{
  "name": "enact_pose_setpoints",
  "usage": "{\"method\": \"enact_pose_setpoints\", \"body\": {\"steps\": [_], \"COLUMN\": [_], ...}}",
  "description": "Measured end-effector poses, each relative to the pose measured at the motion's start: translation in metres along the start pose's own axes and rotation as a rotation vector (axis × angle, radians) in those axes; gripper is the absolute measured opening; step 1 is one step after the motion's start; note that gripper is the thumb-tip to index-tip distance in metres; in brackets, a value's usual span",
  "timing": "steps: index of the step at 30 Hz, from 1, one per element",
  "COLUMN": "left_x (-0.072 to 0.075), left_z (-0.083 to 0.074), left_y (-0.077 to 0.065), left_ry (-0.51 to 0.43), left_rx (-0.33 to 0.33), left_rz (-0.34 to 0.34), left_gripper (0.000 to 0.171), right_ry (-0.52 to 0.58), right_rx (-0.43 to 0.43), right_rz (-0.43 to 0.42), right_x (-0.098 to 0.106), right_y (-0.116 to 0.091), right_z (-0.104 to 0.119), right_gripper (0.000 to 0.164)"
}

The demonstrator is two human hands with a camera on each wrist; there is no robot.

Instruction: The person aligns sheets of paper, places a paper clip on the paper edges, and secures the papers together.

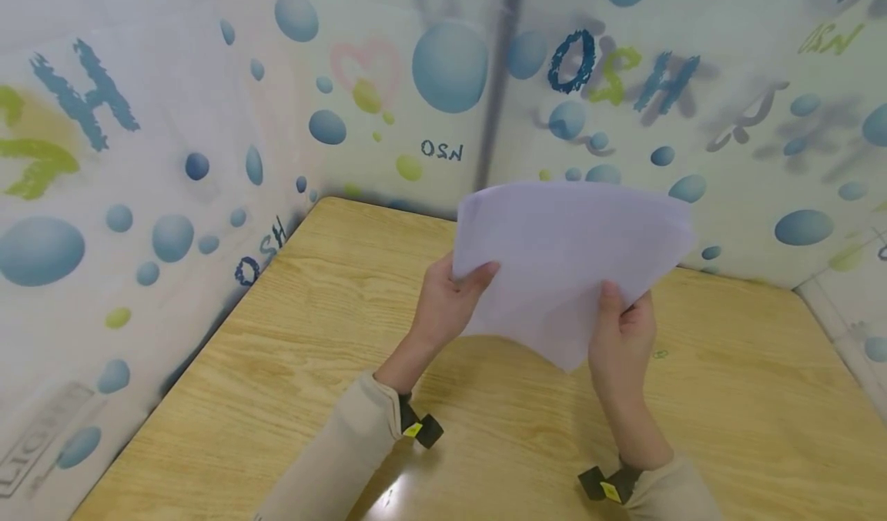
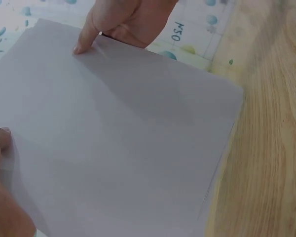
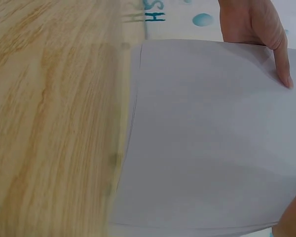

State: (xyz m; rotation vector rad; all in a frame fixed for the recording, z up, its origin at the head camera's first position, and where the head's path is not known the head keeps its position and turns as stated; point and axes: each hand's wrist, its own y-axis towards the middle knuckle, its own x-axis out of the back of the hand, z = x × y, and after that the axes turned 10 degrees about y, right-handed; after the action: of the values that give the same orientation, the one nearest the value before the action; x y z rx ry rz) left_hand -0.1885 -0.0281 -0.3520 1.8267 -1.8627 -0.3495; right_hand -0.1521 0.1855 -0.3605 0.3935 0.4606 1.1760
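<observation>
Several sheets of blank white paper [image 1: 554,259] are held up above the table, bowed and tilted. My left hand [image 1: 450,298] grips the left edge, thumb on the near face and fingers behind. On the opposite edge my right hand [image 1: 624,344] pinches the sheets the same way, its fingers partly hidden by the paper. In the left wrist view the paper [image 2: 118,133] fills most of the picture, with the right hand [image 2: 128,22] at its far edge. Slightly offset sheet edges show along the paper [image 3: 207,133] in the right wrist view.
A light wooden table [image 1: 277,367] spreads beneath both hands. A small green paper clip [image 1: 661,354] lies on it, right of the right hand. Patterned white wall sheeting [image 1: 374,59] with blue dots and letters stands behind and at the sides. Each wrist carries a small black camera [image 1: 430,431].
</observation>
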Motion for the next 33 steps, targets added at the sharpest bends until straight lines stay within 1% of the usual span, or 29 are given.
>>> {"method": "enact_pose_setpoints", "body": {"steps": [3, 4, 7, 13, 15, 18, 20, 25, 30, 33], "left_x": [0.000, 0.000, 0.000, 0.006, 0.007, 0.007, 0.007, 0.008, 0.009, 0.009], "left_z": [-0.002, 0.003, 0.000, -0.028, -0.033, -0.035, -0.035, -0.033, -0.034, -0.036], "left_y": [0.001, 0.001, 0.001, -0.002, -0.002, -0.002, -0.002, -0.001, -0.002, -0.002], "left_ry": [0.016, 0.016, 0.030, 0.037, 0.032, 0.028, 0.026, 0.018, 0.004, -0.002], "left_rx": [-0.004, -0.002, 0.010, 0.003, -0.001, -0.011, -0.015, -0.009, 0.017, 0.012], "left_rz": [-0.012, -0.015, -0.022, -0.009, -0.007, -0.015, -0.019, -0.016, -0.004, -0.004], "left_gripper": [0.020, 0.021, 0.020, 0.018, 0.017, 0.016, 0.018, 0.023, 0.024, 0.023], "right_ry": [0.012, 0.018, 0.026, 0.000, -0.010, -0.002, 0.029, 0.074, 0.049, 0.036], "right_rx": [0.011, 0.010, 0.007, -0.006, 0.003, 0.022, 0.031, 0.022, 0.017, 0.027], "right_rz": [-0.006, -0.003, 0.012, 0.021, 0.015, 0.006, 0.002, 0.002, 0.007, -0.005], "right_x": [-0.001, -0.002, -0.002, -0.002, -0.002, -0.002, -0.002, -0.002, -0.002, -0.001], "right_y": [0.000, 0.000, -0.001, -0.003, -0.002, -0.001, -0.001, -0.001, -0.001, -0.001], "right_z": [0.003, 0.004, 0.004, 0.004, 0.005, 0.007, 0.008, 0.007, 0.007, 0.008], "right_gripper": [0.025, 0.025, 0.026, 0.028, 0.028, 0.026, 0.025, 0.025, 0.026, 0.025]}}
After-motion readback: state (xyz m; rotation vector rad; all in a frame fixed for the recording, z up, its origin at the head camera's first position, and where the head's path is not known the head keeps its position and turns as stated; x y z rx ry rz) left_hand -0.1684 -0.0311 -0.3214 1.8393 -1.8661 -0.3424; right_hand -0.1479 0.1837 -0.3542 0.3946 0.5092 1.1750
